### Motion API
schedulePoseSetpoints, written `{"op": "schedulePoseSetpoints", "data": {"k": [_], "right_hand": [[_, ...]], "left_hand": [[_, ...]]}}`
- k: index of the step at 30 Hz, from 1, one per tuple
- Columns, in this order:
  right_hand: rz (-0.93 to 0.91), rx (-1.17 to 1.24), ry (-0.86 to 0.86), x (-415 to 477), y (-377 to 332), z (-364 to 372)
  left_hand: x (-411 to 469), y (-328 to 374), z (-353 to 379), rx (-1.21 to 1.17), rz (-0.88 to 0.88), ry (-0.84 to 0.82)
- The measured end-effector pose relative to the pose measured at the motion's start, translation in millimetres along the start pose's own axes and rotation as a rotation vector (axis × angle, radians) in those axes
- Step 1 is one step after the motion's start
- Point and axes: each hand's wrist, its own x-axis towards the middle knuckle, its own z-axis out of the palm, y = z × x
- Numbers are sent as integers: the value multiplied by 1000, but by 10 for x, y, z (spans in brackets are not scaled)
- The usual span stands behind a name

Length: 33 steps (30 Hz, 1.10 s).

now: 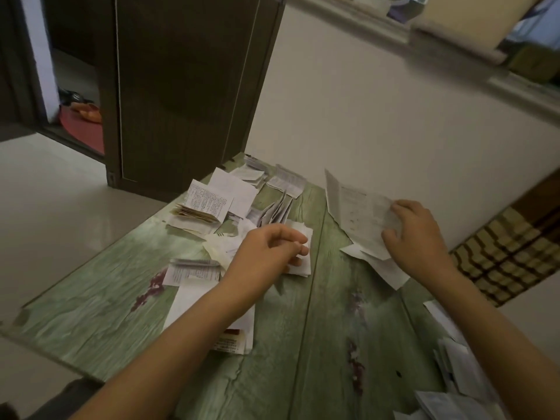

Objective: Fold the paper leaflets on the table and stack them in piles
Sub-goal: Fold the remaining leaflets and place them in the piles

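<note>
I see the tabletop (303,344) crowded with loose piles (209,204), easily knocked. Right hand (421,237) pinches the open leaflet (357,213), lifted at the far right: thin paper, could tear. Left hand (266,250) fingers curl round a folded leaflet (304,268) mid-tabletop; it may spring open.
</note>
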Motion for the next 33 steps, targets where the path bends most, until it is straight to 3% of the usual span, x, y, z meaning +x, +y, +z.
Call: {"op": "schedulePoseSetpoints", "data": {"k": [4, 7, 12, 16, 19, 22, 28, 33], "right_hand": [[-17, 272, 264, -119, -164, -339], [-46, 464, 330, -247, -350, -592], [1, 897, 229, -477, -712, -928], [113, 1205, -4, -570, -940, -966], [138, 1165, -65, -592, -1087, -874], [109, 1061, 11, -588, -1181, -800], [185, 814, 166, -636, -1203, -579], [137, 576, 266, -791, -1338, -441]], "left_hand": [[-12, -12, -31, 17, 58, 45], [-31, -1, -64, 37, 102, 53], [-110, 61, -45, -110, 37, -75], [-206, 113, -16, -311, -29, -306], [-254, 153, -103, -479, -79, -357], [-239, 170, -249, -616, -116, -337], [-230, 164, -428, -515, -82, -212], [-256, 169, -451, -546, -47, -153]]}}
